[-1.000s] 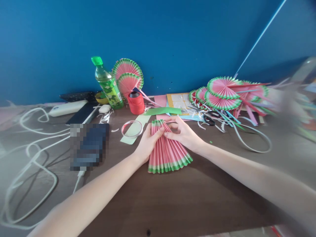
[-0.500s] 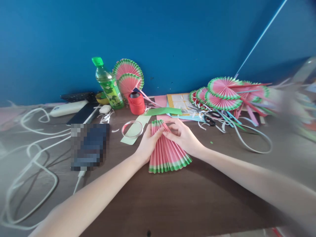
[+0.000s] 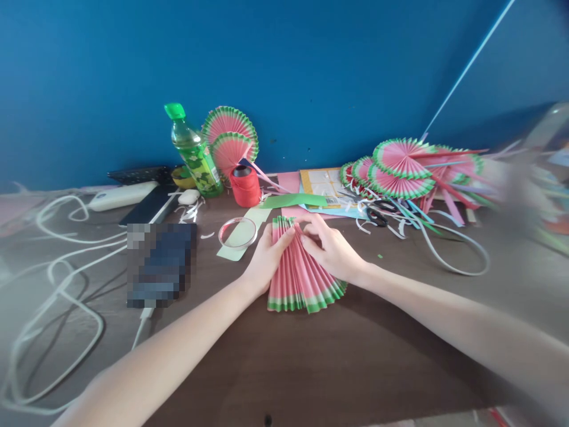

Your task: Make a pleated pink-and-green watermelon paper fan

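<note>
A pleated pink paper fan [image 3: 297, 279] with a green and white edge lies on the brown table [image 3: 338, 362], spread toward me. My left hand [image 3: 265, 261] grips its left side, thumb pressed on the narrow far end. My right hand [image 3: 331, 249] pinches the pleats from the right, fingers closed on the folds near the same end. Both hands hold the paper against the table.
A tape ring [image 3: 237, 232] on a pale green strip lies left of the fan. Behind stand a red thread spool [image 3: 245, 185], a green-capped bottle [image 3: 193, 151] and finished fans [image 3: 229, 136]. More fans [image 3: 402, 169], scissors [image 3: 377, 215] and paper strips lie at right. A phone [image 3: 160, 261] and white cables [image 3: 57, 267] lie at left.
My right hand has pushed the right pleats inward, so the fan's spread is narrower than before. The left hand has stayed in place.
</note>
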Demonstrator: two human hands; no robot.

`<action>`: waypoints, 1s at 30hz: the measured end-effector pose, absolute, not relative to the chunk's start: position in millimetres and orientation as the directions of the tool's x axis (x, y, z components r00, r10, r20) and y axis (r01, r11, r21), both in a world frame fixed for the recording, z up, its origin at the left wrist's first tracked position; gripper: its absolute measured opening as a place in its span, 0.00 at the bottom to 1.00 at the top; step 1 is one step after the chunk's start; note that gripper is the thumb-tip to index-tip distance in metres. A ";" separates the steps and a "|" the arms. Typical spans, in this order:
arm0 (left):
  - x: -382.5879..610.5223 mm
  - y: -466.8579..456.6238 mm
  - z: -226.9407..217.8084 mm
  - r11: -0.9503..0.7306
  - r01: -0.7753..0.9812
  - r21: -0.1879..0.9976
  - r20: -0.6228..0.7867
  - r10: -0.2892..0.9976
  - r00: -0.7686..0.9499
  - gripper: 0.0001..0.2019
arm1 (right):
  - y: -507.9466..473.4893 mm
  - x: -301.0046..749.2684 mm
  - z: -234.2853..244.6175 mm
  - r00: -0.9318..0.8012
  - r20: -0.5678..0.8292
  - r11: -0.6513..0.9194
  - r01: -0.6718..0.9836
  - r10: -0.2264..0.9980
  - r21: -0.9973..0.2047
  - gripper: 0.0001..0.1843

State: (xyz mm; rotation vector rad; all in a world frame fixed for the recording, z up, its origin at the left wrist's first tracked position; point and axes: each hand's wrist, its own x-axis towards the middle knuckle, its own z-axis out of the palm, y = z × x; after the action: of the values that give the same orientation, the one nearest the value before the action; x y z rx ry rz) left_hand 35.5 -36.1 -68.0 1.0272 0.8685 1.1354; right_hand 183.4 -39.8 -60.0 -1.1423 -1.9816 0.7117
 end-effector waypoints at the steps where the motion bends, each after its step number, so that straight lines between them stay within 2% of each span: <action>1: 35.5 -35.9 -67.8 0.109 -0.297 0.949 -0.045 0.976 0.214 0.14 | -38.3 184.4 -60.6 -0.330 0.318 0.446 0.466 0.889 -0.764 0.15; 8: 32.9 -34.7 -71.5 0.113 -0.313 0.943 -0.043 0.974 0.222 0.16 | -27.9 191.4 -63.8 -0.206 0.316 0.369 0.323 0.926 -0.871 0.12; 30: 35.8 -35.5 -65.4 0.166 -0.343 0.925 -0.110 0.978 0.177 0.16 | -28.0 190.3 -65.5 -0.231 0.299 0.355 0.262 0.926 -0.897 0.12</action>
State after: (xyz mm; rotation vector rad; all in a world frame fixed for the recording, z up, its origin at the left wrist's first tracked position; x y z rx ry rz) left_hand 35.8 -35.5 -65.4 0.9118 0.8970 1.1466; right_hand 190.3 -28.0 -65.5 -1.0640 -1.7115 0.9190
